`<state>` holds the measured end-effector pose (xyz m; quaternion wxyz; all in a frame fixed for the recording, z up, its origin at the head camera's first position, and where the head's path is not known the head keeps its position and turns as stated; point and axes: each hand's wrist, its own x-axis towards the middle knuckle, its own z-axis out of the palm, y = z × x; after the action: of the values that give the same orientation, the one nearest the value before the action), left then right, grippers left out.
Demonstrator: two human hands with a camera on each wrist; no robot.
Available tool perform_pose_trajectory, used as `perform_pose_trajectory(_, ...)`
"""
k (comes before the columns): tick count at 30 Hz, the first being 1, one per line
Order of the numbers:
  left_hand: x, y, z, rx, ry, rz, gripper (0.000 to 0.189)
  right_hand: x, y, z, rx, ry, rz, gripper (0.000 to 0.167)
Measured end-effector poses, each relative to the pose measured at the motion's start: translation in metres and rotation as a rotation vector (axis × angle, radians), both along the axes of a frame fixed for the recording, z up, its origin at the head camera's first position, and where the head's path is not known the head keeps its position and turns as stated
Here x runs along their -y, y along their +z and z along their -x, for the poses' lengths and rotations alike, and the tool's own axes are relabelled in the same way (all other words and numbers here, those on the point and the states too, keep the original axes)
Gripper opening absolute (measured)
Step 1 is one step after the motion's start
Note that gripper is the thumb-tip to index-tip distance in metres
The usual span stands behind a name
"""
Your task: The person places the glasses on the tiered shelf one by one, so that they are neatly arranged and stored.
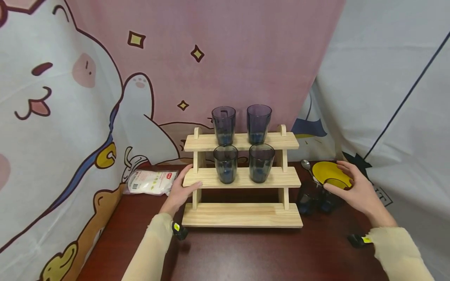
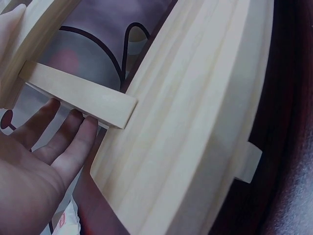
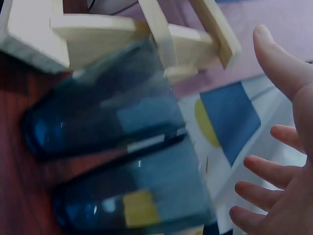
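A three-tier wooden display stand (image 1: 242,214) rises from the dark table. My left hand (image 1: 181,192) grips the left end of its middle tier, thumb on top; in the left wrist view the fingers (image 2: 73,154) touch an upright post. Two purple-tinted glasses, one left (image 1: 224,125) and one right (image 1: 259,123), stand on the top tier. Two grey-blue glasses, left (image 1: 226,164) and right (image 1: 261,164), stand on the middle tier. My right hand (image 1: 362,195) holds nothing, fingers spread beside two dark blue glasses, one nearer the stand (image 3: 98,107) and one nearer the hand (image 3: 132,196).
Behind the right-hand glasses lies a yellow plate (image 1: 323,171), with a metal spoon (image 1: 306,165) to its left. A white plastic packet (image 1: 151,182) lies left of the stand. Printed cloth (image 1: 246,58) hangs close behind the table (image 1: 239,253) and at its sides.
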<state>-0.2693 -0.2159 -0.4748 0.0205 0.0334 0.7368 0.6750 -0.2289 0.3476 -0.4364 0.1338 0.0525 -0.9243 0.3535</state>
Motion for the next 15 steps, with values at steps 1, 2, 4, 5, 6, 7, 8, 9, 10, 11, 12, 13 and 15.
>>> perform_pose_trajectory(1, 0.0, 0.0, 0.0, -0.001, 0.0, -0.006, 0.085, -0.004, -0.003, -0.001, 0.008, -0.002, -0.002, 0.101)
perform_pose_trajectory(2, 0.0, 0.0, 0.0, -0.003, 0.0, -0.008, 0.085, -0.007, -0.005, -0.001, 0.016, -0.003, -0.002, 0.101)
perform_pose_trajectory(4, 0.0, -0.003, 0.002, -0.004, 0.0, -0.01, 0.085, -0.012, -0.009, -0.001, 0.038, 0.003, 0.005, 0.101)
perform_pose_trajectory(5, 0.001, -0.005, 0.004, -0.003, 0.001, -0.009, 0.085, -0.014, -0.012, -0.001, 0.05, 0.011, 0.019, 0.101)
perform_pose_trajectory(6, 0.002, -0.008, 0.006, -0.003, 0.001, -0.009, 0.086, -0.016, -0.014, -0.001, 0.063, 0.018, 0.034, 0.101)
perform_pose_trajectory(7, 0.003, -0.011, 0.009, -0.002, 0.002, -0.004, 0.086, -0.017, -0.016, -0.001, 0.074, 0.024, 0.048, 0.102)
perform_pose_trajectory(8, 0.004, -0.014, 0.011, -0.003, 0.003, 0.001, 0.086, -0.018, -0.018, -0.001, 0.082, 0.027, 0.054, 0.102)
perform_pose_trajectory(9, 0.005, -0.018, 0.014, -0.004, 0.004, 0.005, 0.087, -0.019, -0.02, -0.001, 0.089, 0.031, 0.063, 0.102)
perform_pose_trajectory(10, 0.005, -0.021, 0.016, -0.003, 0.006, 0.005, 0.087, -0.019, -0.022, -0.002, 0.094, 0.032, 0.07, 0.102)
perform_pose_trajectory(11, 0.006, -0.024, 0.017, -0.003, 0.008, 0.004, 0.087, -0.02, -0.025, -0.002, 0.097, 0.03, 0.072, 0.102)
perform_pose_trajectory(12, 0.006, -0.026, 0.018, -0.005, 0.01, 0.004, 0.087, -0.02, -0.028, -0.002, 0.101, 0.026, 0.075, 0.103)
perform_pose_trajectory(13, 0.006, -0.028, 0.019, -0.007, 0.012, 0.007, 0.087, -0.02, -0.031, -0.003, 0.105, 0.024, 0.081, 0.104)
perform_pose_trajectory(15, 0.006, -0.031, 0.019, -0.01, 0.014, 0.005, 0.086, -0.02, -0.037, -0.003, 0.115, 0.019, 0.09, 0.105)
